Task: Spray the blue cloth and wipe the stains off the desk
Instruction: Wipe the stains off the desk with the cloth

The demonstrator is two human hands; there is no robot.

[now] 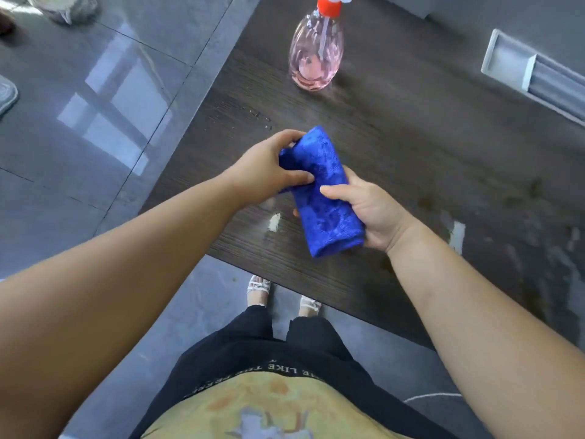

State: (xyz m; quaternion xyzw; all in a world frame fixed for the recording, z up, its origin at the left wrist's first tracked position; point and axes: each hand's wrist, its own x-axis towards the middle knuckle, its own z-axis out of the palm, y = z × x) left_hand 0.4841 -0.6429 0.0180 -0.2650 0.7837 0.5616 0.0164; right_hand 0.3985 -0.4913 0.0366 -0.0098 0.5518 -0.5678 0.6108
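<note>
A folded blue cloth (pixel 323 191) is held above the near-left corner of the dark wood desk (pixel 411 137). My left hand (pixel 269 167) grips its upper left end, thumb across the fabric. My right hand (pixel 364 210) holds its lower right side with the thumb on top. A clear pink spray bottle (pixel 316 49) with a red collar stands upright on the desk, farther back, untouched. Small dark specks (pixel 259 117) lie on the desk between bottle and cloth. Pale and brownish stains (pixel 456 232) spread over the desk's right part.
A silver recessed cable box (pixel 519 71) sits in the desk at the back right. The desk's left edge runs diagonally beside a glossy grey tiled floor (pixel 95 122). My feet stand at the desk's front edge. A pale chip (pixel 274 221) marks the wood near the cloth.
</note>
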